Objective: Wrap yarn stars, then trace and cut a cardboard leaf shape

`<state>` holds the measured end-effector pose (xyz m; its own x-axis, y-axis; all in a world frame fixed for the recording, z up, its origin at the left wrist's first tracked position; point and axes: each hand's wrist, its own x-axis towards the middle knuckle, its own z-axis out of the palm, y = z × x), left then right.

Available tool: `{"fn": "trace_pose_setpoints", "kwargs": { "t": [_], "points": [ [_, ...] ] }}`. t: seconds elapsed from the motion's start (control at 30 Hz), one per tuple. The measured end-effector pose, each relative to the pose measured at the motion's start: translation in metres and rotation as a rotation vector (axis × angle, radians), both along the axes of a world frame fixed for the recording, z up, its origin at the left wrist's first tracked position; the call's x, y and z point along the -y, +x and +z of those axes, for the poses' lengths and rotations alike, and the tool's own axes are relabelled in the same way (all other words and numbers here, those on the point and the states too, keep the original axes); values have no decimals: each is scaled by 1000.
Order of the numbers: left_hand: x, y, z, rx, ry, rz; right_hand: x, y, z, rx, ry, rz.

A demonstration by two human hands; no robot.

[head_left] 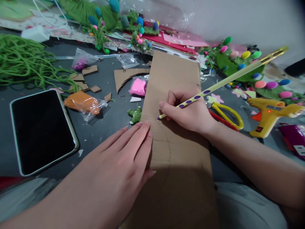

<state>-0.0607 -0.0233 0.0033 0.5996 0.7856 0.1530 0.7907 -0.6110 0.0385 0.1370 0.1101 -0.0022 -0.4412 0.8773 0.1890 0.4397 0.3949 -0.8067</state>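
Note:
A long brown cardboard sheet (pixel 177 79) lies in front of me on the dark table. My left hand (pixel 124 152) rests flat on its left edge, fingers together, holding it down. My right hand (pixel 188 111) grips a pale yellow pencil with purple dots (pixel 228 79), its tip touching the cardboard near the left edge. A faint curved pencil line runs down the sheet below the tip.
A black tablet (pixel 40 130) lies at left beside green yarn (pixel 26 62). Bags of orange (pixel 82 102) and pink (pixel 138 86) material and cardboard scraps (pixel 124 78) sit behind. Yellow-handled scissors (pixel 227 116), a yellow glue gun (pixel 269 116) and pom-pom decorations (pixel 240 60) crowd the right.

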Motion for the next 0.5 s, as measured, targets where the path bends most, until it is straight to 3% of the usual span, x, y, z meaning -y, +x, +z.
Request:
{"fn": "trace_pose_setpoints", "kwargs": {
  "t": [0.07, 0.23, 0.4, 0.5],
  "points": [
    [0, 0, -1, -2, 2, 2, -1, 1, 0, 2, 30, -11],
    [-1, -1, -1, -15, 8, -6, -1, 1, 1, -85, -103, -5],
    [-2, -3, -3, -9, 3, -3, -4, 8, 1, -37, 24, -40],
    [-2, -5, -4, -9, 10, -20, -8, 18, 6, -84, 4, -104]
  ]
}}
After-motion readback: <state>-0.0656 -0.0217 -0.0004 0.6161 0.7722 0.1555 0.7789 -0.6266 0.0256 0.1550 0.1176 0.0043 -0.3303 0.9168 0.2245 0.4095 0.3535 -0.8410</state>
